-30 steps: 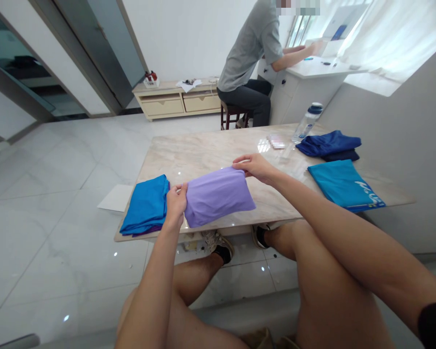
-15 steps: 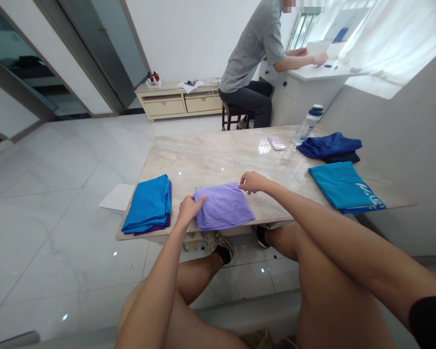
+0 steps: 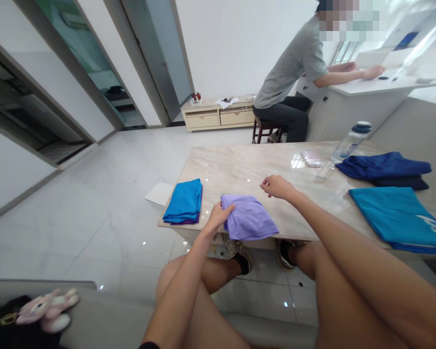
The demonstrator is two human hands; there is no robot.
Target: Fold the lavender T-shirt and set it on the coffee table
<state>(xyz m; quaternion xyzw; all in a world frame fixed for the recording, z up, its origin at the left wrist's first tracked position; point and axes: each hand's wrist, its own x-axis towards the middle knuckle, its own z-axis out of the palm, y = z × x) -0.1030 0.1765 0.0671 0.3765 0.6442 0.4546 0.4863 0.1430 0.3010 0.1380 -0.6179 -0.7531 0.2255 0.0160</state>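
We see our left hand [image 3: 221,214] resting on the left edge of a folded lilac cloth garment [image 3: 249,222], fingers curled over its corner and pinching the fabric. The garment lies flat at the near edge of the pale marble-patterned table [image 3: 247,167], its front hem hanging slightly past the rim above our knees.

Our right hand [image 3: 276,186] hovers just beyond the garment's far right corner, loosely half-closed with the fingers bent and nothing in them (whether a fingertip grazes the tabletop we cannot tell).

Just left of the lilac piece, close but apart from it, sits a folded stack of bright blue cloth with a purple layer underneath [image 3: 185,202]. Off the table's left corner a white sheet of paper [image 3: 160,193] lies on the glossy tile floor.

On the right side of the table lies a flat turquoise shirt with white lettering [image 3: 396,215], and behind it a crumpled dark blue garment [image 3: 383,167]. A clear plastic water bottle with a dark cap [image 3: 350,142] stands near that pile.

Farther back, a person in a grey shirt [image 3: 294,63] sits on a stool at a white counter. At lower left, a pink plush toy [image 3: 45,308] rests on a dark bag.
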